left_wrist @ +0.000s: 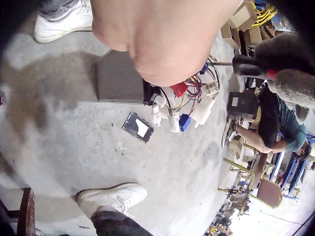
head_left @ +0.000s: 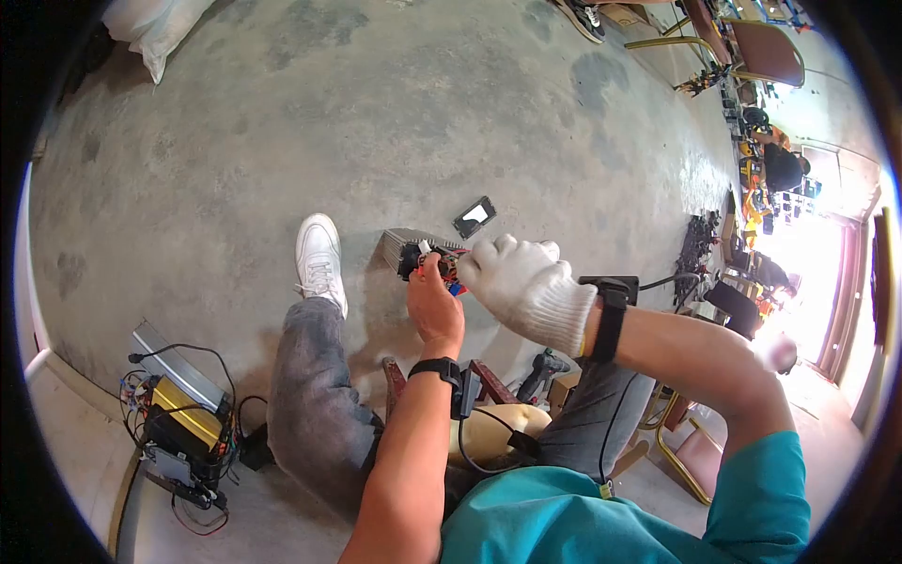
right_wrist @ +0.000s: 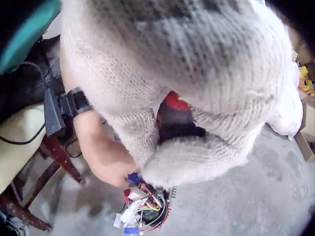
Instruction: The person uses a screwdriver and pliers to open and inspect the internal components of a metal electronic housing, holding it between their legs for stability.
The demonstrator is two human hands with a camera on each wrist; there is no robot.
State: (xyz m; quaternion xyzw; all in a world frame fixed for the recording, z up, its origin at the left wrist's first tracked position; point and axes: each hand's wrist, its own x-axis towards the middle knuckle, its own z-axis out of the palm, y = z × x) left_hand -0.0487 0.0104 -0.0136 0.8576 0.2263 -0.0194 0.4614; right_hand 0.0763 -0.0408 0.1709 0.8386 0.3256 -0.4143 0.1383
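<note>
My bare left hand [head_left: 435, 305] pinches a small blue connector [right_wrist: 134, 178] at its fingertips. Around it spreads a bundle of coloured wires [right_wrist: 157, 209] with white, red and blue plugs, coming out of the end of a grey finned metal case [left_wrist: 120, 81] on the floor. My right hand [head_left: 521, 282], in a white knitted glove, grips a screwdriver [left_wrist: 246, 66] by its black and red handle. The shaft points at the blue connector, the tip right beside it in the left wrist view. A flat black plate [head_left: 474, 216] with a white label lies beyond the case.
A cordless drill [head_left: 542, 374] stands by my right leg. To the left sits an electrical unit [head_left: 188, 414] with a yellow case and loose cables. My white shoe [head_left: 320, 258] is left of the finned case. Chairs [head_left: 766, 52] and another person [left_wrist: 283, 123] are farther off.
</note>
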